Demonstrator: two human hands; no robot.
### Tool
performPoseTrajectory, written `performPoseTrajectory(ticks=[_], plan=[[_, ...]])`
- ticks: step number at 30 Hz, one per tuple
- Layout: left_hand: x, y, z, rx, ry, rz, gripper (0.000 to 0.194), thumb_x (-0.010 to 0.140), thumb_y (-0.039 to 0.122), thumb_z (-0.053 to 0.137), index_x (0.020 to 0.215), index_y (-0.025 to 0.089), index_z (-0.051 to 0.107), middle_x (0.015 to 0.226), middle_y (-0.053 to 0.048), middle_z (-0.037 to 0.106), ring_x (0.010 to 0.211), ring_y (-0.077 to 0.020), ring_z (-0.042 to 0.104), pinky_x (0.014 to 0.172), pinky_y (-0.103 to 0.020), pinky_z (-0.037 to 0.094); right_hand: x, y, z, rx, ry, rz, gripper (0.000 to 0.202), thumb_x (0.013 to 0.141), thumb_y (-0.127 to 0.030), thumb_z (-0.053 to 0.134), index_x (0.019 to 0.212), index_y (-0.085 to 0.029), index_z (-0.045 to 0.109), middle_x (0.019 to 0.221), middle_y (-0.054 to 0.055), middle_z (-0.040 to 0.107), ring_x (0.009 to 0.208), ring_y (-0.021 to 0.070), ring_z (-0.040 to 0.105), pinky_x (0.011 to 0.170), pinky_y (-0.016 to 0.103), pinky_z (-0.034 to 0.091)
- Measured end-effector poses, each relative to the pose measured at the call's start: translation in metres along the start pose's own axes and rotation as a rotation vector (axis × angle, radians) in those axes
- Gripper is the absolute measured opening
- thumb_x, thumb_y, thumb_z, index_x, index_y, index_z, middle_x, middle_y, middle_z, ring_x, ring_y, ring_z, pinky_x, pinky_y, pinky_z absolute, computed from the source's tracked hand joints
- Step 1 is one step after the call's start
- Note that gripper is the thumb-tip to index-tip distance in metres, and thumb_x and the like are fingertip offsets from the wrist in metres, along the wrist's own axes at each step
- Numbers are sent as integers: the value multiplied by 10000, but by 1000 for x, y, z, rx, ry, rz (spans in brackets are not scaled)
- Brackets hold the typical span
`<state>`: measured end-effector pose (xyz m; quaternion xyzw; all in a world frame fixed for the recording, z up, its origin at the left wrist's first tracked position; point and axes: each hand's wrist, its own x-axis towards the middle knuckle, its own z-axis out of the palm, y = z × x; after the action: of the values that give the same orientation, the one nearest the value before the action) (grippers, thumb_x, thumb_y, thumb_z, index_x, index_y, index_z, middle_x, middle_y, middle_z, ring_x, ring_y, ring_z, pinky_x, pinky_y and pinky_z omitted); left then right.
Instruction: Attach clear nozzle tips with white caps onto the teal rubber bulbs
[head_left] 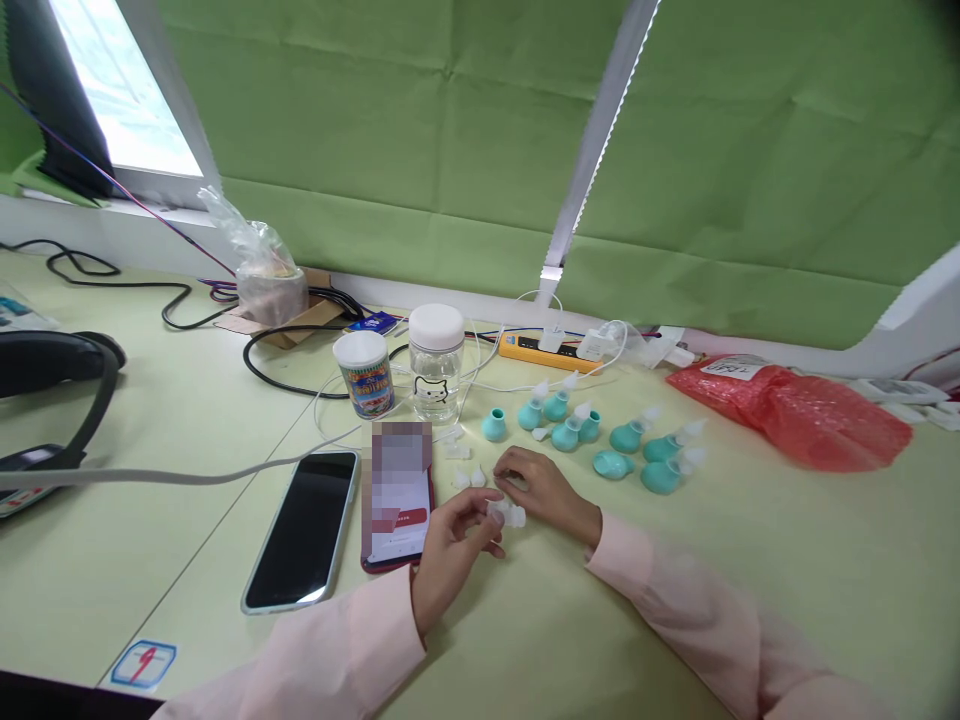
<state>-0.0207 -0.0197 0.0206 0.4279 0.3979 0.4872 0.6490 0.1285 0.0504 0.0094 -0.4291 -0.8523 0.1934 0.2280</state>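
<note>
Plastic piece (514, 516), pinched by our left hand (451, 545) near the lit phone (397, 548), could slip if loosely held — right hand's (547, 492) grip unclear.

A small translucent piece (513, 515) lies roughly level in the left grip (496, 510) over the bench (555, 620) — beyond it sit two pale pointed tips (469, 478) and a cluster of teal bulbs (564, 436), most pale-tipped, two upright and open-necked.

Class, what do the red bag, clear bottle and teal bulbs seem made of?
Red bag: shiny plastic film, by its creases and highlights.
Clear bottle: smooth glass or plastic; the background shows through.
Teal bulbs: likely rubber or silicone, satin, with rounded, moulded shapes.
</note>
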Motion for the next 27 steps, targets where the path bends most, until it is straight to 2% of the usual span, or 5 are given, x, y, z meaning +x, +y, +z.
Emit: performPoseTrajectory(ticks=[6, 9, 14, 21, 27], plan=[[3, -1, -1, -14, 85, 24, 252, 654, 222, 639, 879, 149, 550, 680, 5, 528, 621, -116, 524, 517, -244, 498, 2, 4, -4, 153, 13, 9, 94, 735, -154, 530, 758, -137, 620, 723, 49, 626, 666, 142, 576, 616, 261, 455], [5, 1, -3, 0, 173, 32, 255, 596, 191, 685, 809, 130, 559, 647, 6, 551, 590, -108, 537, 542, -233, 494, 3, 2, -16, 438, -7, 60, 153, 687, -221, 609, 811, -132, 628, 742, 51, 636, 663, 141, 591, 597, 250, 476], [3, 3, -4, 40, 234, 55, 251, 577, 198, 700, 795, 117, 605, 711, -34, 597, 679, -146, 566, 600, -247, 500, 0, -16, -34, 839, -75, 94, 63, 620, -173, 664, 678, -150, 662, 684, 24, 604, 645, 128, 565, 585, 242, 457], [3, 3, -5, 13, 219, 117, 224, 629, 183, 667, 832, 138, 582, 870, -60, 627, 841, -177, 581, 729, -259, 489, -3, -29, -40, 822, 4, 147, 101, 636, -159, 644, 725, -179, 688, 710, 26, 634, 682, 139, 581, 658, 267, 464], [1, 5, -4, 2, 175, 116, 221, 658, 171, 648, 859, 150, 559, 914, -69, 644, 863, -181, 597, 722, -248, 495, -4, -29, -38, 701, 32, 168, 136, 578, -139, 680, 703, -190, 699, 665, 33, 671, 642, 162, 602, 652, 286, 461]])
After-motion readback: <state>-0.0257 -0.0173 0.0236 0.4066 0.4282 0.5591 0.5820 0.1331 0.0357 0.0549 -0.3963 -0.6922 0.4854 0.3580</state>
